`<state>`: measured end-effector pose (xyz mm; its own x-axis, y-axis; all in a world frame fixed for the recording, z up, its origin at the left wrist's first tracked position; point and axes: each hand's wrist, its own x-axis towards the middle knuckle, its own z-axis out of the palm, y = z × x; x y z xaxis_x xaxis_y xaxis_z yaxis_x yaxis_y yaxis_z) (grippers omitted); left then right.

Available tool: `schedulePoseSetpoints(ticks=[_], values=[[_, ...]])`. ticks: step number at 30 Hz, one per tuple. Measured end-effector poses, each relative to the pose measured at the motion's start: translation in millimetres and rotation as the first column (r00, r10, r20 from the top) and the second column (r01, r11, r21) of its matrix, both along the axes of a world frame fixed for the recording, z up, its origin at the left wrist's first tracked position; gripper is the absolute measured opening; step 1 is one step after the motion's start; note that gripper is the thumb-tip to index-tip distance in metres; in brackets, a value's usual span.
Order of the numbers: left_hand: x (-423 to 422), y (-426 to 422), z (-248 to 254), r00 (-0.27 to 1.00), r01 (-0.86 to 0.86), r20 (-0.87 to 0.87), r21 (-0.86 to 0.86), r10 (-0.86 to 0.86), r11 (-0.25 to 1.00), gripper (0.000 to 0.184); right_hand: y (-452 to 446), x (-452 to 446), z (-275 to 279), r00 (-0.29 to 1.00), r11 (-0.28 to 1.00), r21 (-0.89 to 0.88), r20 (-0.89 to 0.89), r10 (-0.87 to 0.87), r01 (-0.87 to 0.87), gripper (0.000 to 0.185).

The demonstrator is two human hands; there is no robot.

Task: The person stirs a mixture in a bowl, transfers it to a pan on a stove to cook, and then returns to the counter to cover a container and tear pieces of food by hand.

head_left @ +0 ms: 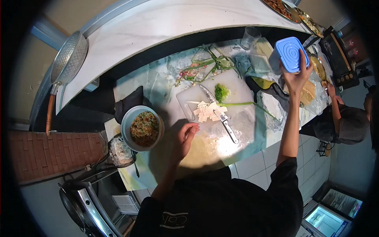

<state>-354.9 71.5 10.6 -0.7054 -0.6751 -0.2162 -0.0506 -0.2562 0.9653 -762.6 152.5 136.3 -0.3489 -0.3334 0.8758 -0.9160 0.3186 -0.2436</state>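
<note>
My right hand (297, 79) grips a plastic container with a blue lid (292, 53), lifted at the right end of the counter. My left hand (184, 139) hovers near the front edge of the white cutting board (244, 87), its fingers loosely bent and holding nothing. On the board lie flat pale cut pieces (205, 112), a small heap of chopped greens (222, 93) and a green onion stalk (242, 104). A knife (229, 131) with a white handle lies across the board, partly under the pale pieces. Left of my left hand stands a bowl (125, 126) of chopped food mix.
Onion trimmings (213, 61) lie behind the board, near a clear glass (250, 38). A dark cloth (130, 103) is behind the bowl. A strainer pan (70, 59) rests on the raised ledge (166, 19). Another person (341, 120) works at the far right.
</note>
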Motion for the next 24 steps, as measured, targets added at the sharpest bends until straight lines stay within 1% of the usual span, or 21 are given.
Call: schedulePoseSetpoints(ticks=[2, 3, 5, 6, 7, 9, 10, 12, 13, 14, 15, 17, 19, 21, 22, 23, 24], values=[[-3, -1, -3, 1.000, 0.004, -0.008, 0.015, -0.004, 1.000, 0.022, -8, -33, -10, 0.998, 0.991, 0.127, -0.053, 0.044, -0.037, 0.079], [-5, -2, -5, 1.000, 0.012, -0.021, 0.024, -0.011, 1.000, 0.021, -12, -46, -16, 0.998, 0.991, 0.129, -0.053, 0.045, -0.038, 0.079], [-7, -2, -13, 0.999, 0.008, -0.035, 0.025, -0.007, 1.000, 0.021, -23, -69, -29, 0.997, 0.981, 0.196, -0.072, 0.032, -0.018, 0.075], [-8, -3, -16, 1.000, 0.002, -0.030, 0.056, 0.000, 0.998, 0.021, -30, -78, -34, 0.999, 0.981, 0.194, -0.026, 0.038, -0.033, 0.077], [-10, -4, -17, 1.000, -0.005, -0.024, 0.087, 0.007, 0.996, 0.021, -36, -91, -39, 0.999, 0.979, 0.198, -0.027, 0.043, -0.037, 0.077], [-13, -6, -17, 1.000, -0.017, -0.018, 0.097, 0.019, 0.995, 0.021, -48, -119, -51, 1.000, 0.984, 0.180, 0.012, 0.018, -0.020, 0.080], [-14, -7, -15, 1.000, -0.013, -0.022, 0.093, 0.015, 0.996, 0.021, -56, -130, -55, 0.999, 0.987, 0.155, -0.016, -0.032, 0.034, 0.081], [-16, -10, -16, 0.999, -0.025, -0.023, 0.090, 0.027, 0.996, 0.021, -66, -181, -82, 0.998, 0.990, 0.137, 0.034, -0.045, 0.040, 0.076], [-17, -11, -16, 0.999, -0.029, -0.018, 0.062, 0.031, 0.998, 0.021, -75, -193, -87, 0.997, 0.990, 0.133, 0.064, -0.052, 0.043, 0.074], [-17, -11, -16, 0.999, -0.034, -0.013, 0.034, 0.034, 0.999, 0.021, -84, -201, -96, 0.988, 0.997, 0.058, 0.153, 0.033, -0.042, 0.071], [-17, -11, -18, 0.999, -0.048, -0.009, 0.034, 0.048, 0.998, 0.021, -93, -204, -100, 0.987, 0.997, 0.058, 0.156, 0.047, -0.057, 0.071], [-20, -10, -22, 0.995, -0.081, -0.052, 0.074, 0.085, 0.994, 0.020, -101, -212, -106, 0.978, 0.983, 0.145, 0.160, -0.132, 0.109, 0.070], [-23, -12, -19, 0.996, -0.073, -0.045, 0.074, 0.076, 0.995, 0.020, -108, -238, -112, 0.976, 0.984, 0.124, 0.162, -0.146, 0.126, 0.066], [-22, -12, -17, 0.997, -0.063, -0.035, 0.074, 0.066, 0.995, 0.020, -108, -257, -108, 0.992, 0.930, 0.352, 0.019, -0.123, 0.108, 0.065], [-22, -12, -17, 0.997, -0.063, -0.031, 0.074, 0.066, 0.995, 0.020, -115, -233, -78, 0.843, 0.672, 0.716, 0.232, -0.485, 0.190, 0.062], [-23, -11, -18, 0.997, -0.066, -0.027, 0.076, 0.068, 0.995, 0.020, -118, -238, -81, 0.846, 0.673, 0.716, 0.232, -0.481, 0.187, 0.062], [-24, -10, -18, 0.997, -0.068, -0.027, 0.077, 0.070, 0.995, 0.020, -122, -241, -83, 0.882, 0.601, 0.753, 0.060, -0.467, 0.267, 0.062]])
